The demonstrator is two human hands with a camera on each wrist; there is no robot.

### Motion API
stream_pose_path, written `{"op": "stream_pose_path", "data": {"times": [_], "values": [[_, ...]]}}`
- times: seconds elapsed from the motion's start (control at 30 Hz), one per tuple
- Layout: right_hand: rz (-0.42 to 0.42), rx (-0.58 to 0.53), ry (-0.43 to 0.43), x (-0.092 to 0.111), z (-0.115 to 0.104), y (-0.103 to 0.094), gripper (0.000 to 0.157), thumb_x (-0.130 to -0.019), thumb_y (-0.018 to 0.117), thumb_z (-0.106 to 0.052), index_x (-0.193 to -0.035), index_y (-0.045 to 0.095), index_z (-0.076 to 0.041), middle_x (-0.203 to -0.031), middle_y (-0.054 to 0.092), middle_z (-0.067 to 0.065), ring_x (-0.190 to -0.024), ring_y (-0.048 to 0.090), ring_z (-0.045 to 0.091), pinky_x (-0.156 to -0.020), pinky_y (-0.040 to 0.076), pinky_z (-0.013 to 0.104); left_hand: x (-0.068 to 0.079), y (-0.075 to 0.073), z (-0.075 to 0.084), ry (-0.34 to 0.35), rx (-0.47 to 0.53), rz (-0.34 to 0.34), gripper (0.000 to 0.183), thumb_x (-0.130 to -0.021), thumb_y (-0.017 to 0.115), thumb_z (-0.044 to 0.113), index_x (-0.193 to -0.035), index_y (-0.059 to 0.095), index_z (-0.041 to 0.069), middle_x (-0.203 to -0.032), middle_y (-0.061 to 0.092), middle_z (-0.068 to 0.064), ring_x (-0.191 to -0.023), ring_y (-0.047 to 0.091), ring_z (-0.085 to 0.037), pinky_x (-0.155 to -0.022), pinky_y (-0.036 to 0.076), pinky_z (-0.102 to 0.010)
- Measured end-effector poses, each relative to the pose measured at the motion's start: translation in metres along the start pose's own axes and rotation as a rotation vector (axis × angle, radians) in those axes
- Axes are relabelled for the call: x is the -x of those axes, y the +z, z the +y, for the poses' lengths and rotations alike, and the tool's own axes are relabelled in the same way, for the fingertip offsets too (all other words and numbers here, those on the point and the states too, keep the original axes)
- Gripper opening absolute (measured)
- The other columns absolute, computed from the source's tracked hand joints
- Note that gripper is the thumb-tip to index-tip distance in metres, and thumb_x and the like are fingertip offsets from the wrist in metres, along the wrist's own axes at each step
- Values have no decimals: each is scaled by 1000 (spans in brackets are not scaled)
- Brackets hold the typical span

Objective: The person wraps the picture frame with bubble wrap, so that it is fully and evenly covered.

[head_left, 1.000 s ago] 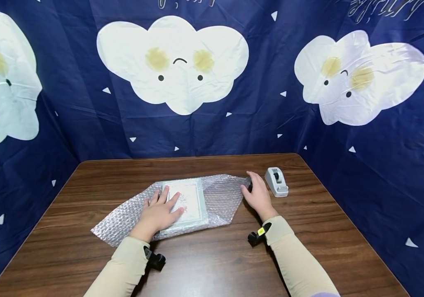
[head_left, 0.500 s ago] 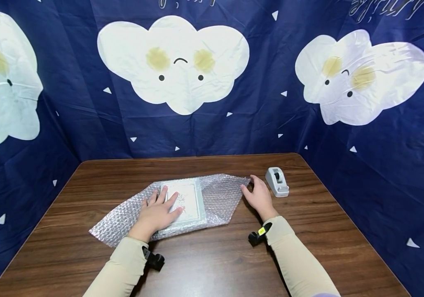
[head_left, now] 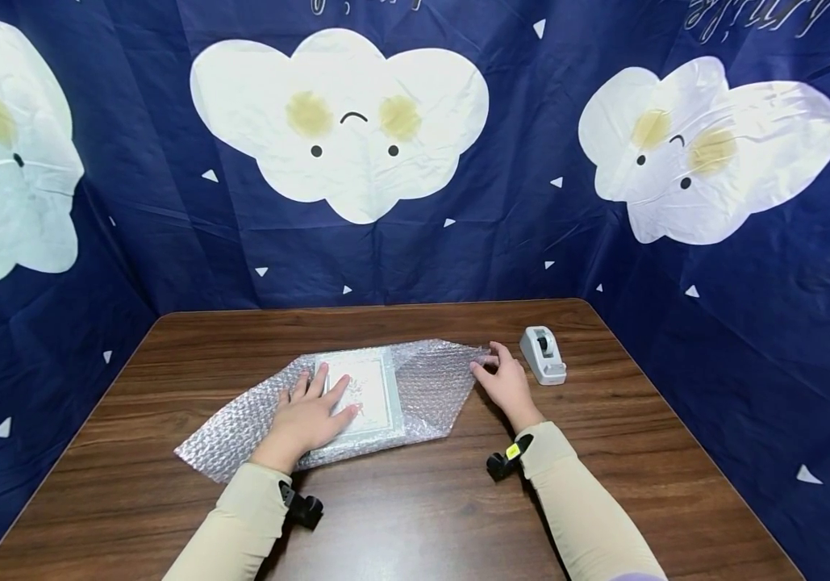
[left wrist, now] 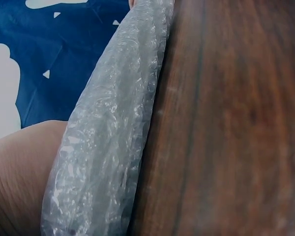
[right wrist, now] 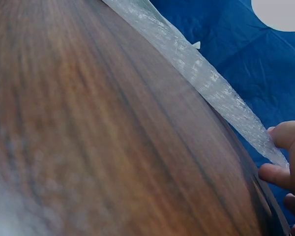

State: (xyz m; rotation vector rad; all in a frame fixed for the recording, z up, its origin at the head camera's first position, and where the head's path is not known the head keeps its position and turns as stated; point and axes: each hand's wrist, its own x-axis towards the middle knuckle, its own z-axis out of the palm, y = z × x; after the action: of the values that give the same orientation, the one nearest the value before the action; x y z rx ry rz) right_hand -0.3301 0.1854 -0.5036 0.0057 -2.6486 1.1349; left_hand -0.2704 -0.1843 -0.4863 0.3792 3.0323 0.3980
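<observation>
A flat white rectangular piece with a pale green border and fine printed marks [head_left: 378, 386] lies on the table, with clear bubble wrap [head_left: 432, 391] about it. My left hand [head_left: 306, 424] rests on that piece with its fingers spread, covering its left part. At the wrap's right end, my right hand [head_left: 509, 390] pinches the tapered corner between thumb and fingers. The right wrist view has this corner of bubble wrap [right wrist: 226, 103] running to the fingertips, lifted off the table. Along the near side, the left wrist view shows the folded wrap edge [left wrist: 108, 123].
A white tape dispenser [head_left: 544, 359] stands just beyond the right hand, to its right. The brown wood-grain table [head_left: 400, 516] has a rounded far edge. Behind it hangs a dark blue cloth [head_left: 131, 202] with white clouds.
The right hand's fingers have drawn in on the wrap's corner. The wrap and the flat piece have shifted very slightly left. The left hand stays spread on the piece.
</observation>
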Motion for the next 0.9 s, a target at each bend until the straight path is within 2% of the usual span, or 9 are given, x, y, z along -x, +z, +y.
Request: {"op": "stream_pose_path", "data": {"times": [0.1, 0.2, 0.27, 0.4, 0.5, 0.63, 0.8, 0.9], "values": [[-8, -2, -8, 0, 0, -1, 75, -93, 69, -33, -151, 39, 4, -120, 72, 16, -135, 51, 36, -122, 12, 56, 0, 0, 0, 0, -3, -1, 75, -100, 34, 69, -161, 31, 25, -168, 8, -19, -151, 5, -51, -112, 6, -76], [-7, -10, -10, -1, 0, -2, 74, -93, 69, -32, -149, 41, 6, -119, 72, 15, -139, 46, 36, -123, 9, 55, 0, 0, 0, 2, -7, 0, 74, -101, 33, 68, -161, 31, 24, -168, 8, -19, -151, 6, -51, -112, 6, -76], [-5, -22, -25, -1, 0, -2, 68, -94, 69, -31, -146, 47, 6, -117, 73, 14, -139, 46, 36, -123, 9, 54, 0, 0, 0, 2, -7, 0, 74, -101, 33, 68, -161, 32, 24, -168, 8, -19, -151, 6, -51, -112, 6, -76], [0, -27, -68, -1, 0, -1, 46, -94, 70, -27, -130, 63, 0, -111, 76, 10, -140, 46, 33, -123, 9, 56, 1, 0, 1, 1, -5, 0, 74, -101, 34, 68, -161, 31, 24, -168, 8, -19, -151, 6, -51, -112, 6, -76], [-3, 4, -85, -2, 1, 1, 33, -94, 71, -25, -120, 67, -4, -109, 76, 10, -135, 52, 32, -122, 9, 58, 1, -1, 1, -1, -6, -2, 74, -101, 34, 68, -161, 31, 24, -168, 8, -19, -151, 5, -51, -112, 6, -76], [13, 50, -107, -3, 0, 4, 27, -94, 71, -23, -113, 69, -4, -108, 75, 14, -124, 60, 36, -120, 13, 62, 1, -1, 2, -3, -1, -2, 73, -101, 35, 67, -161, 31, 24, -168, 8, -19, -151, 5, -51, -112, 5, -76], [63, 101, -129, -5, -3, 8, 21, -94, 70, -25, -102, 72, -5, -103, 75, 14, -134, 52, 40, -119, 18, 63, 0, -1, 2, -3, -2, -7, 74, -101, 34, 68, -161, 30, 25, -168, 8, -19, -151, 5, -51, -113, 5, -76], [98, 117, -145, -6, -5, 10, 18, -94, 69, -24, -95, 72, -6, -96, 74, 11, -122, 61, 36, -118, 20, 62, 0, -1, 2, -3, 0, -10, 74, -101, 34, 68, -161, 30, 25, -168, 8, -19, -151, 4, -51, -113, 5, -76]]}}
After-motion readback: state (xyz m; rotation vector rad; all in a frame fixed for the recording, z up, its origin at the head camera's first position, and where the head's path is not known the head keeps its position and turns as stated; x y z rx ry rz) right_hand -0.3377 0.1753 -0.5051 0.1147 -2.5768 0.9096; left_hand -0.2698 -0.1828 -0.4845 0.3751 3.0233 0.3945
